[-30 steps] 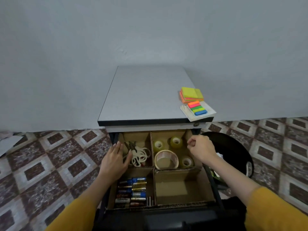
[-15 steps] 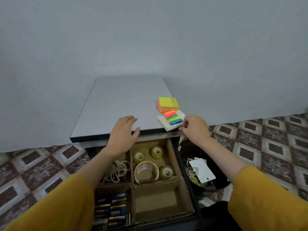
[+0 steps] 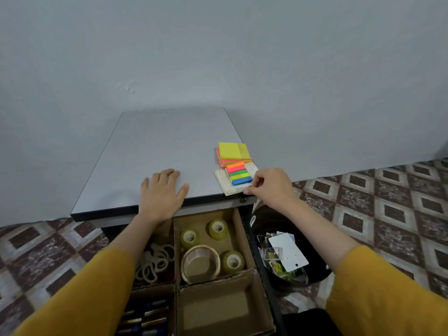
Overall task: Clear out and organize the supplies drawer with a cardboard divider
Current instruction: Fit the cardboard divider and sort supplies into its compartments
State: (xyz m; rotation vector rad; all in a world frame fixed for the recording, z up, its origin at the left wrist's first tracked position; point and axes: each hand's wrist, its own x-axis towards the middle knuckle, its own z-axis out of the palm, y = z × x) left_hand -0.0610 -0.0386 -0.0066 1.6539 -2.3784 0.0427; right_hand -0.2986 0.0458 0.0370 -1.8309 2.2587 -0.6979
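The left hand [image 3: 161, 195] lies flat on the counter [image 3: 155, 146] near its front edge, palm down, fingers straight and slightly spread, holding nothing. At the counter's front right corner the right hand [image 3: 271, 187] has its fingers curled, thumb and fingertip pinched together on the near corner of a white paper pad [image 3: 224, 184]. A strip of coloured index tabs [image 3: 238, 174] lies on that pad. Just behind it on the counter sits a stack of sticky notes [image 3: 234, 152], yellow on top.

Below the counter's front edge the drawer [image 3: 263, 275] stands pulled out, with the cardboard divider [image 3: 175, 251] splitting it into four compartments. In the two compartments nearest the counter are rubber bands [image 3: 155, 263] on the left and, on the right, three small tape rolls [image 3: 218, 229] and a large tape roll [image 3: 200, 263]. Batteries [image 3: 145, 316] fill the left compartment farther from the counter.

On the floor to the counter's right stands a black bin [image 3: 312, 270] with a white card [image 3: 288, 255] lying on top of the mixed scraps inside it.
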